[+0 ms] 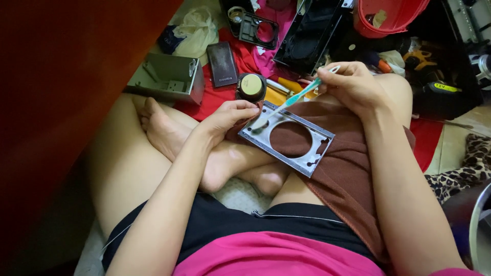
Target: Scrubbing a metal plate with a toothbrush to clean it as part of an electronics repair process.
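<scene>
Two hands, one plate and a toothbrush

Seen from the head camera, the person sat cross-legged with a brown cloth (342,168) draped over the right thigh. The left hand (230,115) was closed on the near corner of a grey metal plate (286,138) with a large round hole in it, thumb on top and fingers curled under the edge. That plate lay tilted on the cloth, between the two hands. The right hand (353,84) was closed around the handle of a teal and white toothbrush (294,99), pinched high near its end; the brush slanted down toward the left hand, and its head met the plate's corner just beside the left thumb, though whether the bristles actually touched the metal was hard to tell.

Beyond the left hand stood a small dark jar with a pale yellow lid (251,86), and further out a grey metal box (166,76) and a dark flat rectangular piece (222,63). Beyond the right hand lay a black tray-like housing (309,36) and a red plastic bucket (391,15). A red cloth (424,138) covered the floor beneath the clutter.
</scene>
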